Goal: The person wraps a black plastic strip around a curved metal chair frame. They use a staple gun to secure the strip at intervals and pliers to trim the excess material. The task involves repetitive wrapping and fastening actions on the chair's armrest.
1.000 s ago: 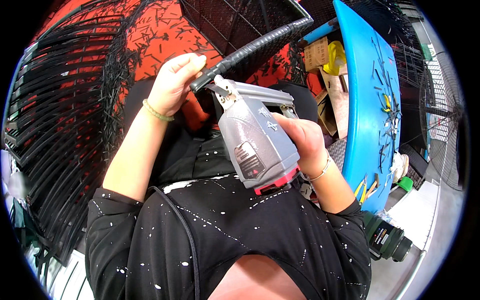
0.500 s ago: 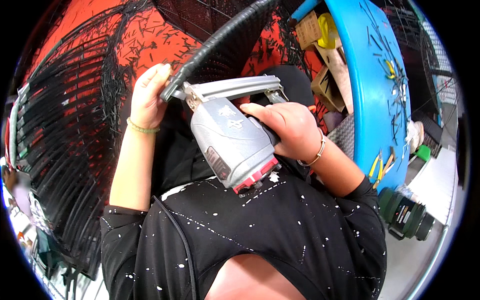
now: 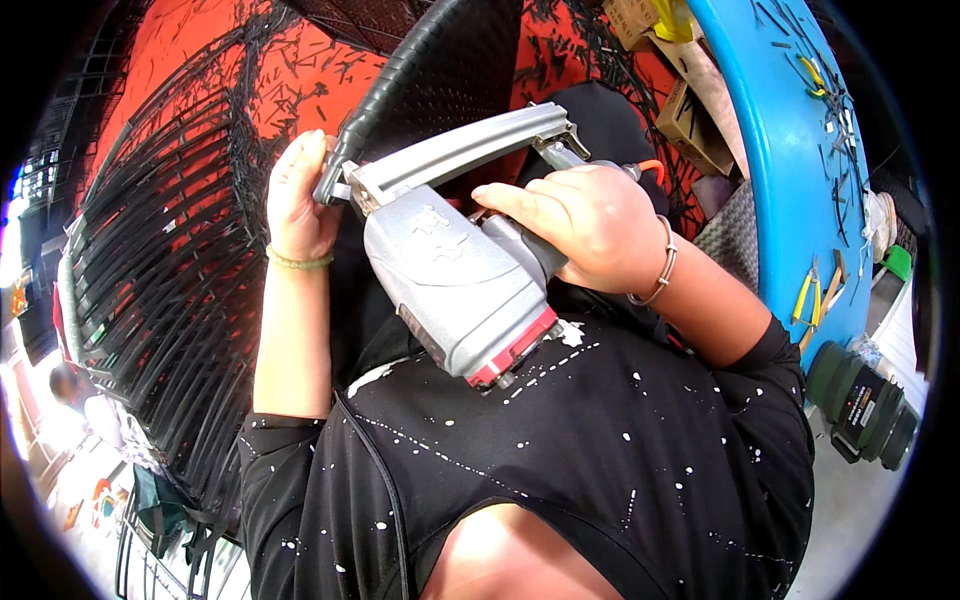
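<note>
My right hand is wrapped round the handle of a grey air staple gun with a red-edged end cap and a long silver magazine. The gun's nose meets the lower end of a black bar, which is wrapped in flat strip and edges a dark woven panel. My left hand has its fingers closed at that same end, left of the nose. Its fingertips are partly hidden behind the bar. Near my right hand shows a short orange piece.
A ribbed black woven piece fills the left side. Black strip scraps litter a red surface. On the right stands a blue table with yellow-handled pliers and offcuts. Cardboard boxes sit beside it, a green cylindrical object below.
The whole view has shifted, so most things sit further right. The staple gun has turned slightly and its magazine tilts up more. Both hands keep their holds.
</note>
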### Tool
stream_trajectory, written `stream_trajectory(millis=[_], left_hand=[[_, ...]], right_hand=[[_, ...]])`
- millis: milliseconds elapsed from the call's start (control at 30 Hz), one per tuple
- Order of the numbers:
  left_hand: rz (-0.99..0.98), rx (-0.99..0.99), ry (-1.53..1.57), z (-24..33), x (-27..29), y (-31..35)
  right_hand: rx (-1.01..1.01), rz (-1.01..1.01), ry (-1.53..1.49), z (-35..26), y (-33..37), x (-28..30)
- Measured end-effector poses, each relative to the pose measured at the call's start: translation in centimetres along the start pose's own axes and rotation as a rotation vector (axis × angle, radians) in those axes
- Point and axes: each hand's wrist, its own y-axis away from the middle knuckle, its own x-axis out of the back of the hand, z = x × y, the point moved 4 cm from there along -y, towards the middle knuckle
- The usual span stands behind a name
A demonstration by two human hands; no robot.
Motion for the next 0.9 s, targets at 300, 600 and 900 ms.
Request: stream_trajectory(millis=[300,600,900], left_hand=[[-0.063,0.027,0.030,-0.25,0.85,-0.59],[-0.050,0.012,-0.012,0.10,-0.03,-0.29],[-0.053,0.010,0.006,0.03,0.58,-0.25]], right_hand=[[0.007,0.016,-0.040,0.52,0.09,0.03],[0.009,-0.001,-0.046,0.66,0.24,0.02],[0.002,-0.069,-0.009,0.68,0.14,0.25]])
